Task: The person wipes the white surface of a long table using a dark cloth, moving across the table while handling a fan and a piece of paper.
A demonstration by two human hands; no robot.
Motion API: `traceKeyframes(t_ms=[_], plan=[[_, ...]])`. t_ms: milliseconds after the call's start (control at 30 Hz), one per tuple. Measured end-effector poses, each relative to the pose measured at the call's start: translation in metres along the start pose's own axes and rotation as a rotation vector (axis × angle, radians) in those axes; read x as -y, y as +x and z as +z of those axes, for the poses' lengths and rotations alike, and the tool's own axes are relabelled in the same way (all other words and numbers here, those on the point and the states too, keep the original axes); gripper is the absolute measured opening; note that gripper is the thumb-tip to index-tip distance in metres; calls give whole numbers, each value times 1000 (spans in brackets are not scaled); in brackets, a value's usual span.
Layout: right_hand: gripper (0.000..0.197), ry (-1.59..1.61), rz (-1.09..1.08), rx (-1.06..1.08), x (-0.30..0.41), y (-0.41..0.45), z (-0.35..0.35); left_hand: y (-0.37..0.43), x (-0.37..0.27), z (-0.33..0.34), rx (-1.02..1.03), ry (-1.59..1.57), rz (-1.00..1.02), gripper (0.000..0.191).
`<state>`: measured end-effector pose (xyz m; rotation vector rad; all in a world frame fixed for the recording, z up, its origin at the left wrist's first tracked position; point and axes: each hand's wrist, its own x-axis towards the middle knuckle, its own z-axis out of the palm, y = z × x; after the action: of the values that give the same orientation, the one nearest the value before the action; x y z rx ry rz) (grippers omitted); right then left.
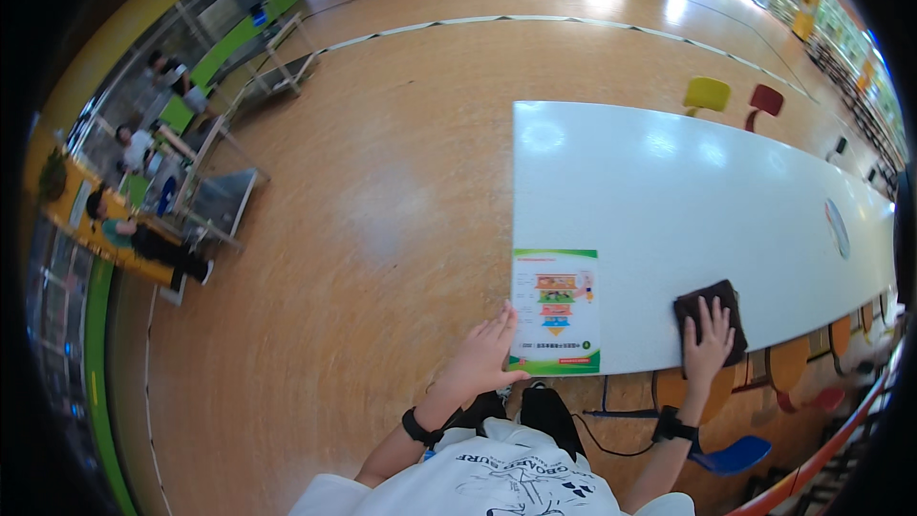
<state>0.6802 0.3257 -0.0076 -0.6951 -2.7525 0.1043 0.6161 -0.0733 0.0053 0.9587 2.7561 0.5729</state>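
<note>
My left hand [491, 352] is at the near left corner of a long white table [645, 186]. Its fingers lie along the table's side edge and its thumb points to the front edge. Beside it, a printed poster sheet [573, 335] with green borders and coloured pictures lies flat on that corner. Farther right, my right hand [708, 337] presses a folded dark brown cloth [732, 304] onto the tabletop near the front edge, palm down with the fingers a little apart. Black bands circle both wrists.
An oval sticker [837, 229] marks the tabletop at right. Orange seats [781, 365] and a blue seat [734, 455] stand along the near side; yellow [707, 94] and red [766, 100] chairs are beyond. Several people are by metal racks [222, 204] at left.
</note>
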Motion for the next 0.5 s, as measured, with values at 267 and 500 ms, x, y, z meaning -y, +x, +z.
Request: traceKeyframes(t_ms=[267, 500], plan=[[51, -124, 250, 138, -177, 88, 10, -11, -28, -1, 57, -115, -283, 101], [55, -141, 314, 170, -305, 145, 29, -26, -43, 21, -138, -122, -341, 92]])
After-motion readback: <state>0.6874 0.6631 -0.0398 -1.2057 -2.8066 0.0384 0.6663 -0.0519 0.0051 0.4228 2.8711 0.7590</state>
